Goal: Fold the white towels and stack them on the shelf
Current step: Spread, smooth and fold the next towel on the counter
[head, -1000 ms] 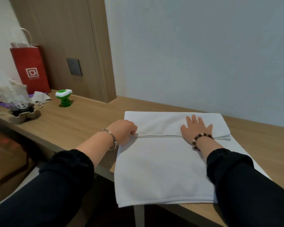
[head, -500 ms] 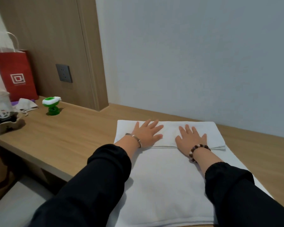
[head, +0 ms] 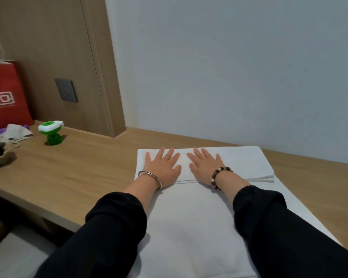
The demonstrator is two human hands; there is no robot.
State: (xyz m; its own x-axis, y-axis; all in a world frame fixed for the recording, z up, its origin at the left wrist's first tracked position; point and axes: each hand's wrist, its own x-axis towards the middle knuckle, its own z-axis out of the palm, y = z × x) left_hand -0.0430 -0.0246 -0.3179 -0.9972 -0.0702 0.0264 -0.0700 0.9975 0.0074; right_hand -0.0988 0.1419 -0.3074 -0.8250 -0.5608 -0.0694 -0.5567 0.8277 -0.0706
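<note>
Pressed left hand [head: 162, 167] and right hand [head: 204, 166] flat on towel [head: 189, 217], on folded far flap, fingers straight, gripping nothing. Had towel spread on desk [head: 78, 167], probably overhanging near edge.

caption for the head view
Left hand and right hand press flat on a partly folded white towel on a wooden table

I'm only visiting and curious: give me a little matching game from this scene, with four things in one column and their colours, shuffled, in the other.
Things:
1. paper bag
2. wall socket
3. towel
4. small gadget

Colours:
A. dark grey
B. white
C. red
D. green with a white top

Pairs: 1-C, 2-A, 3-B, 4-D
</note>
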